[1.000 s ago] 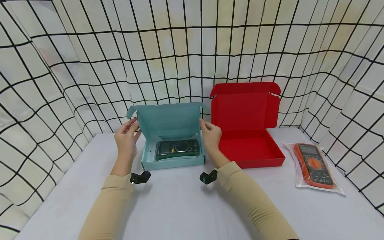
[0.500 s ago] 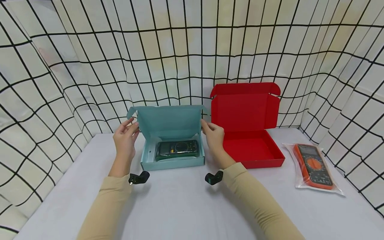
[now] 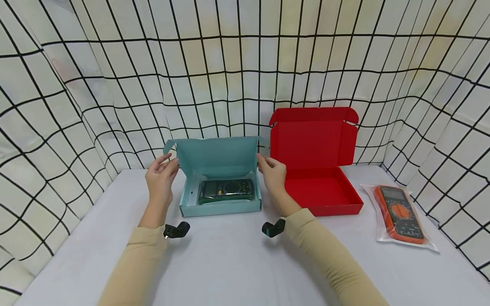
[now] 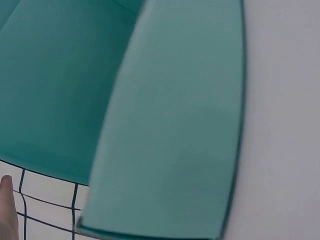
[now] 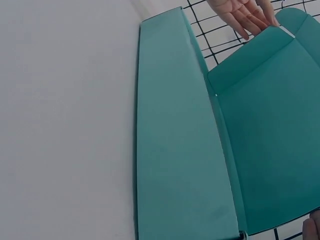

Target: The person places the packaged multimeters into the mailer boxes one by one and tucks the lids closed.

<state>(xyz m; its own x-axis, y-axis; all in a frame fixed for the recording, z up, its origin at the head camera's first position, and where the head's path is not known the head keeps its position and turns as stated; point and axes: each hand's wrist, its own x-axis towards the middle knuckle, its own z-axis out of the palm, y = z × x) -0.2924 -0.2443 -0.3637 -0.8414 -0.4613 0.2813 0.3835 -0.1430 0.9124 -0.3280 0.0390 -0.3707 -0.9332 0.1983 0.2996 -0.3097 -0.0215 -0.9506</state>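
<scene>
In the head view a teal cardboard box (image 3: 221,209) stands with its lid (image 3: 217,155) raised. A dark multimeter (image 3: 226,190) in clear plastic lies inside it. My left hand (image 3: 160,178) pinches the lid's left side near the corner tab; the right wrist view also shows this left hand (image 5: 245,14) at the lid edge. With thumb and fingertips, my right hand (image 3: 273,173) pinches the lid's right edge. Only a bit of each hand shows in its own wrist view, where the box's front wall (image 4: 170,120) fills much of the picture.
Right of the teal box is a red box (image 3: 325,210) with its lid upright and nothing inside. An orange multimeter (image 3: 400,214) in a clear bag lies at the far right of the white table (image 3: 226,263). Grid-patterned cloth (image 3: 237,63) encloses the back and sides.
The teal lid's top edge has come down slightly, and both hands have moved a little lower with it. My right hand has shifted slightly right. The multimeters stay in place.
</scene>
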